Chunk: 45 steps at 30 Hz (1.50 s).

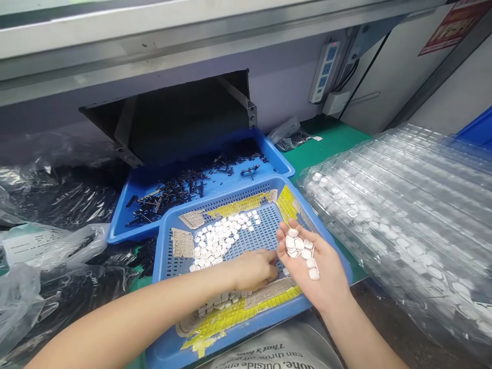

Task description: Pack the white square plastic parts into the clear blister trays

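Observation:
My right hand (pixel 311 269) is turned palm up and holds several small white square pieces (pixel 302 251) on its palm and fingers. My left hand (pixel 255 269) rests low over the mesh of a blue perforated tray (pixel 226 193), its fingertips hidden from view. A scattered pile of the same white pieces (pixel 215 238) lies on the mesh just beyond that hand. Another row of pieces (pixel 221 302) lies under my left wrist. Yellow and tan paper strips (pixel 234 207) line parts of the tray.
Behind the tray, a second blue tray (pixel 154 177) holds many black parts. Stacked clear blister trays (pixel 403 220) with white pieces lie on the right. Plastic bags of black parts (pixel 46 195) lie on the left. A power strip (pixel 325 72) is mounted on the back wall.

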{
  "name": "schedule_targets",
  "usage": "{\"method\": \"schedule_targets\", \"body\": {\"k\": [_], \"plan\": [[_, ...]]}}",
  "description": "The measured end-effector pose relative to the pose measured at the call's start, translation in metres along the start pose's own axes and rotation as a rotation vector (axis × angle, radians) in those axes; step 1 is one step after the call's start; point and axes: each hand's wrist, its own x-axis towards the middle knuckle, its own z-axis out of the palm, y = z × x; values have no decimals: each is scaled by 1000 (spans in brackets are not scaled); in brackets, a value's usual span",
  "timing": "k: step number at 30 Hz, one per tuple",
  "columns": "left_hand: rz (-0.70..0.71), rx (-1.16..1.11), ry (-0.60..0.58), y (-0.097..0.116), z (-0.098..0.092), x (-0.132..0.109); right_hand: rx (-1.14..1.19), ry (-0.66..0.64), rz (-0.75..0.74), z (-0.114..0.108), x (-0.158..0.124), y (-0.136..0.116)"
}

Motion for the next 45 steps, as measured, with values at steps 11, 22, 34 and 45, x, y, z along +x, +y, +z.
{"method": "schedule_targets", "body": {"k": [11,22,34,45], "plan": [[-351,-921,203,-5,-42,-31,-24,-8,-27,-1,3,4],[-233,-565,703,21,-74,-39,26,-271,96,3,5,22],[-188,-422,802,21,-91,-30,80,-309,77,-4,8,19],[-229,151,-43,-19,-1,-41,46,-7,17,-4,1,6]]}}
